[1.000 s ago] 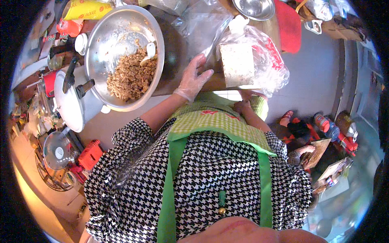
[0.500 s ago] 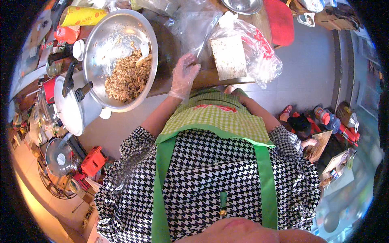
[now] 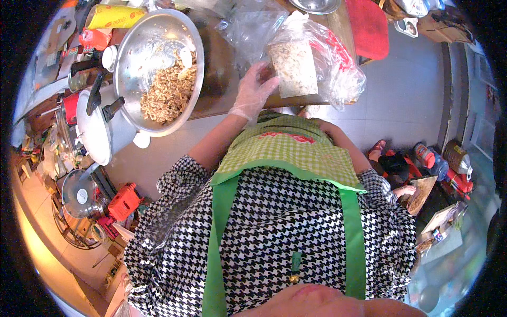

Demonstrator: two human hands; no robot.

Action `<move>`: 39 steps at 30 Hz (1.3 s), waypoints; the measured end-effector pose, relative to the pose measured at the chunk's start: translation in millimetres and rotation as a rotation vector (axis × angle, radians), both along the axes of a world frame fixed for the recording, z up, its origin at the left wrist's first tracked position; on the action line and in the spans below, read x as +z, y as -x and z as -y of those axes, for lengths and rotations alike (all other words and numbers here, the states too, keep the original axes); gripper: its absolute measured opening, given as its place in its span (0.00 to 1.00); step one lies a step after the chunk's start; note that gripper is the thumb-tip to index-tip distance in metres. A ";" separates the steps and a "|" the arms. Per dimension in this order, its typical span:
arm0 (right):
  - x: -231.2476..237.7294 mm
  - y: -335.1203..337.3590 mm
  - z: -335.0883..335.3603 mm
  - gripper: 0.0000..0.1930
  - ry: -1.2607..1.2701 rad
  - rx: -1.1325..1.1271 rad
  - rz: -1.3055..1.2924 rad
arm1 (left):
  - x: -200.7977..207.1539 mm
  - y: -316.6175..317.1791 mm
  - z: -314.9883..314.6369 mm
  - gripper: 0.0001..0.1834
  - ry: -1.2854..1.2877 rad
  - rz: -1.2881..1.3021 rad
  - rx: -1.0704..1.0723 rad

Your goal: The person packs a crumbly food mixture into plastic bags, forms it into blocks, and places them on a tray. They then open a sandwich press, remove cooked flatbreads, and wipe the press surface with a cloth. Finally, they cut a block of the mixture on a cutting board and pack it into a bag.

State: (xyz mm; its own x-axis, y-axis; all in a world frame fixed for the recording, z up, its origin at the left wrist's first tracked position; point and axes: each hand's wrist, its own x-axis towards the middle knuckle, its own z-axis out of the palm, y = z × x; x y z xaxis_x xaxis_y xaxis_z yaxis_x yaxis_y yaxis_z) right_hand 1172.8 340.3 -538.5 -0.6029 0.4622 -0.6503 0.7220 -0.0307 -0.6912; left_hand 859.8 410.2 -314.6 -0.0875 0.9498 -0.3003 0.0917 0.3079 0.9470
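L hand (image 3: 253, 91), clear disposable glove on, at near edge of wooden table (image 3: 216, 100); fingers spread and released, tips touching L side of clear plastic bag (image 3: 296, 66). Nothing grasped. R hand hidden behind green checked apron (image 3: 288, 150) and table edge; finger state cannot be told.

Bag lying on table centre-right, just R of L hand: rectangular block of pale crumbly filling inside, loose film bunched round it, red print on R side of film. Second crumpled clear bag (image 3: 248, 26) just beyond the hand, appears empty.

Large steel bowl (image 3: 158, 68) on L part of table, near L hand but apart; brown minced mix heaped in lower R half.

Yellow cylindrical pack (image 3: 113, 16), red print, top L beyond bowl. Small red pack (image 3: 95, 38) just below it. Red flat item (image 3: 367, 26) at table's far R end. White pot lid w/ black handle (image 3: 95, 127) below L of bowl.
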 end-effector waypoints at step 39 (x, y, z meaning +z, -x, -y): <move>202.4 115.2 -59.6 0.23 -0.651 -0.690 -0.385 | -61.8 7.2 -49.3 0.42 0.114 -0.118 0.174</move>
State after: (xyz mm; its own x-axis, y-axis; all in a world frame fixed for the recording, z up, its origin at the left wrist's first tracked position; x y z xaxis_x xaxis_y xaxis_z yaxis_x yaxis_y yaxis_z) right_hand 1057.6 399.9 -336.1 -0.1867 0.9819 0.0328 0.4145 0.1090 -0.9035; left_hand 852.6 459.6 -376.4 -0.2882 0.8777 -0.3828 0.1358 0.4332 0.8910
